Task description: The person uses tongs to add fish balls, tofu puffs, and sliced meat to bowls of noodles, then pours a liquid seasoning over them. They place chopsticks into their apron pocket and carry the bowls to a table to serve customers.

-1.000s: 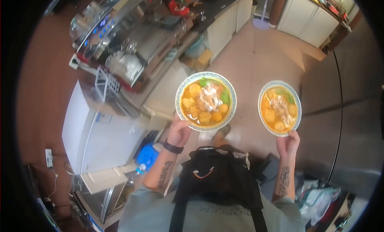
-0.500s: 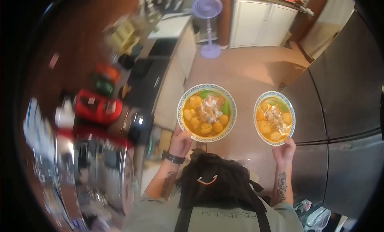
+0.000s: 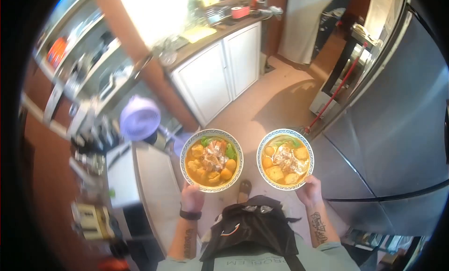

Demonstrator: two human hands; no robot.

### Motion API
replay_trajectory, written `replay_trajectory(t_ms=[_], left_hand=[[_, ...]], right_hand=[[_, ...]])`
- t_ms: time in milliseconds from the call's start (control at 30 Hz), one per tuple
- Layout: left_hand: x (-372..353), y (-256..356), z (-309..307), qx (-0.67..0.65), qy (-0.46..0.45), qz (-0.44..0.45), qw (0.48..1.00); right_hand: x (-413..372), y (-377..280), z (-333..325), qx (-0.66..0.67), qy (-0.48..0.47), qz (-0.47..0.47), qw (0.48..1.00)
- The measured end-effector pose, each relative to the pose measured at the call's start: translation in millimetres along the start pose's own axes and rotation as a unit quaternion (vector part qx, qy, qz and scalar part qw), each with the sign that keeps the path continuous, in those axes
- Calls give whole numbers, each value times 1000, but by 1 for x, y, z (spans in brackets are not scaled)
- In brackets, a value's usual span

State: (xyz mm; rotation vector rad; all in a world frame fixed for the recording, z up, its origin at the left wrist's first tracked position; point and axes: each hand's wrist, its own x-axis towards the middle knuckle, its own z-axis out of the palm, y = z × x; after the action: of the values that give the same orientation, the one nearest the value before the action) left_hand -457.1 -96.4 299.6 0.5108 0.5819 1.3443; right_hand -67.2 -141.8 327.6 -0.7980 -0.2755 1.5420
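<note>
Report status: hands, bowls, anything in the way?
Left hand grips left soup bowl at near rim. Right hand grips right soup bowl likewise; both full. Purple fan at left, red-handled mop at right.

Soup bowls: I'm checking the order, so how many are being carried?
2. One blue-rimmed ceramic bowl of orange soup in the left hand, the second blue-rimmed bowl in the right hand. No others visible.

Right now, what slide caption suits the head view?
Left hand holds one soup bowl, right hand holds a second bowl, over the kitchen floor.
</note>
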Motion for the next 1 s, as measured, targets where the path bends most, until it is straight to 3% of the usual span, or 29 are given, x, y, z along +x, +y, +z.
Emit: replay_trajectory(t_ms=[100,200,233,367,433,467,500,667,700,800,1000], left_hand=[[121,5,38,-4,-7,-17,1000],[168,-23,48,-14,-1,-22,1000],[124,-34,38,-15,-5,-25,1000],[276,-45,81,15,-6,-55,998],[303,-60,106,48,-20,-76,996],[275,-60,101,55,-18,-75,995],[314,-68,111,56,-32,-109,992],[460,-131,209,73,-38,-199,977],[449,-119,204,73,-49,-194,977],[541,-159,248,97,-70,-199,973],[646,-232,332,110,-70,-220,967]], right_hand=[[82,-43,19,19,37,13,999],[120,-58,-9,29,52,27,998],[72,-39,-30,41,54,10,998],[175,-92,-33,69,98,-7,993],[178,-98,-48,105,103,-22,989],[144,-79,-56,127,105,-41,985],[171,-90,-58,142,99,-55,983],[243,-160,-89,167,138,-67,974],[229,-151,-77,142,129,-77,978],[287,-193,-78,124,124,-100,979],[368,-279,-96,117,114,-99,982]])
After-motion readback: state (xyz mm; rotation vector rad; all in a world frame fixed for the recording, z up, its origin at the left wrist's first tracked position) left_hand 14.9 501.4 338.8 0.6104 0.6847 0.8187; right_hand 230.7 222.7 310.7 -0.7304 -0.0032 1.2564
